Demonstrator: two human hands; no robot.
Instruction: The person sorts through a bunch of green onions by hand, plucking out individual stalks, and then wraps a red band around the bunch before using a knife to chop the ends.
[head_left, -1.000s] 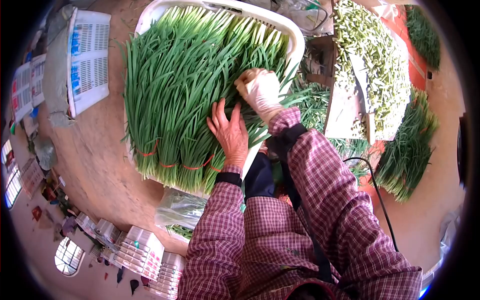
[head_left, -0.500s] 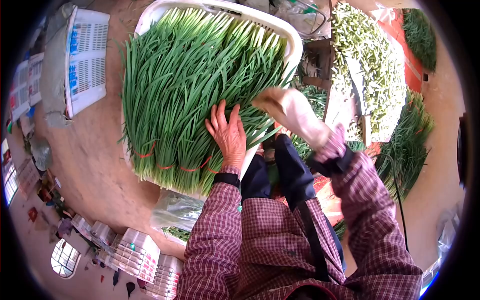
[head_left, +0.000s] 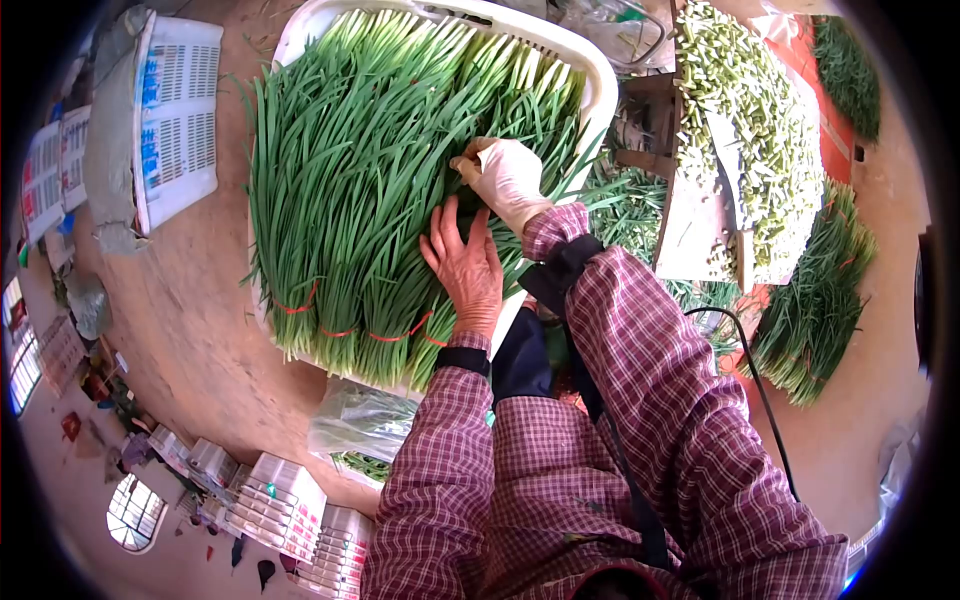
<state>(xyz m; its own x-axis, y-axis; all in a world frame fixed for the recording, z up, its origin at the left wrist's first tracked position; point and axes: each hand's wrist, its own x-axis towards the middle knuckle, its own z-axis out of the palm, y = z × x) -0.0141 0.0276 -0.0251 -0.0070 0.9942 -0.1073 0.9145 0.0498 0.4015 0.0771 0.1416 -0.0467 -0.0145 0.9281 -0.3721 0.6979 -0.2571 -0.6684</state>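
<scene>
Brown floor (head_left: 185,290) around a loaded white crate (head_left: 603,95)

Green stalks (head_left: 360,180) lie from its far edge to its near edge, where red bands (head_left: 395,335) tie bunches. Toward the right edge, the left hand (head_left: 468,275) rests on leaves, fingers apart; the gloved right hand (head_left: 508,180) curls beside it, its grip unclear. Picking through leaves seems the step; the next move likely calls for light fingers.
</scene>
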